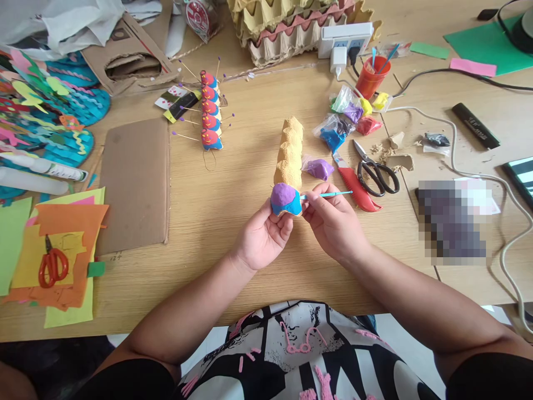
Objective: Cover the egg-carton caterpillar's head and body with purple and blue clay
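A strip of yellow egg carton (290,155) with several bumps points away from me. Its near bump is covered with purple clay (283,193) and blue clay (295,204) along the lower side. My left hand (261,236) is closed on this near end, fingers beneath it. Between the fingers of my right hand (335,222) is a thin light-blue clay tool (339,193), its tip against the blue clay. Beyond to the left lies a finished-looking red and blue caterpillar (211,114) with purple-tipped sticks. A bag of purple clay (320,168) lies just right of the strip.
Black-handled scissors (377,172) and a red cutter (358,191) lie to the right, with bagged clay (333,133) behind. A power strip (346,38), egg trays (287,33) and a red cup (373,76) stand at the back. Cardboard (135,183) and coloured paper (89,233) lie left.
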The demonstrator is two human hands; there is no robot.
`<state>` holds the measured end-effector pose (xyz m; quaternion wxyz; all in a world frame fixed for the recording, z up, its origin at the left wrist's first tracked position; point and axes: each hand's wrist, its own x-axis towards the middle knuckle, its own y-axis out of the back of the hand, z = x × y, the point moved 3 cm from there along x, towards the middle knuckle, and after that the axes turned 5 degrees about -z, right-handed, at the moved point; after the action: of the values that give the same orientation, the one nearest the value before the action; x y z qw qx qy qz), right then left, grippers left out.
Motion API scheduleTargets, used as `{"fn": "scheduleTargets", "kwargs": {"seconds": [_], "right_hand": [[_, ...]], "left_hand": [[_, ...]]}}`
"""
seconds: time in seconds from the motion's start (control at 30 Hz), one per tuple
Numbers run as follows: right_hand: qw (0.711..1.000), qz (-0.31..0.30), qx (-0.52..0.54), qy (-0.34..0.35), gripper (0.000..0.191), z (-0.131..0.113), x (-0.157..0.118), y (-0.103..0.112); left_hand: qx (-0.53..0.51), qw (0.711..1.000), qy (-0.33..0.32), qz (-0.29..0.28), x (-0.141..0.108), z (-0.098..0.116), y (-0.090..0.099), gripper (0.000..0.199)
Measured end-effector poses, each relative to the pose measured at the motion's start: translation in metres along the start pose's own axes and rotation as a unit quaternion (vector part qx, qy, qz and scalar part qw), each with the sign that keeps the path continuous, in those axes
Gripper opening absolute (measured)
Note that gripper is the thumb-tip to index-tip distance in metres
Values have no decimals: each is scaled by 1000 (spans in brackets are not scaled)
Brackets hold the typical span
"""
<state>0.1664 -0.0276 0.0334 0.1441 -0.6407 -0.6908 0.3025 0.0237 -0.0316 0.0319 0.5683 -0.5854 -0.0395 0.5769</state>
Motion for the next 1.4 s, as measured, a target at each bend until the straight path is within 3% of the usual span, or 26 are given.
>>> {"fn": "scheduleTargets", "kwargs": {"seconds": [0.53,0.8,1.4], "right_hand": [[1000,0,6,-2,30,0,0,0],[1000,-6,10,-8,28,0,0,0],[1000,5,21,-13,26,1,0,1]], "left_hand": [[-13,1000,1,-7,1,0,1,37],[-19,1000,0,5,1,-1,3,26],[-8,1000,4,6,0,-1,1,33]]}}
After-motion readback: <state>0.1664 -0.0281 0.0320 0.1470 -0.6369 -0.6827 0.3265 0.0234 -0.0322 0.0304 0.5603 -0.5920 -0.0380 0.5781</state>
